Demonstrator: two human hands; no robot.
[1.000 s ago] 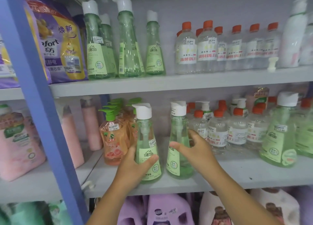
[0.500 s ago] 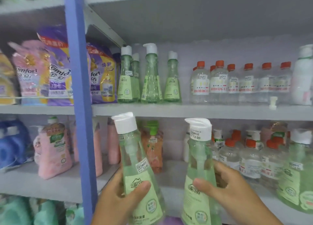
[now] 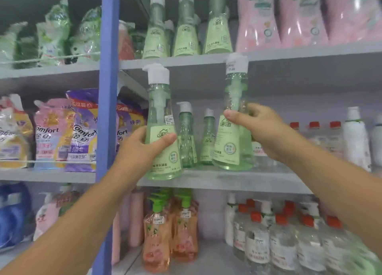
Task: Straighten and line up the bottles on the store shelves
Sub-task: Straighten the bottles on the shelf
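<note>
My left hand grips a green pump bottle with a white cap, held at the front edge of the middle shelf. My right hand holds a second green pump bottle by its neck, its base at or just above that shelf. Between and behind them stand two more green bottles. Three matching green bottles stand on the shelf above.
A blue upright post divides the shelving. Detergent pouches fill the left bay. Clear bottles with red caps and a white bottle stand to the right. Orange pump bottles and red-capped clear bottles sit below. Pink pouches are top right.
Both hands have lifted the two green bottles off the lower shelf and raised them to the shelf above. The view has tilted upward.
</note>
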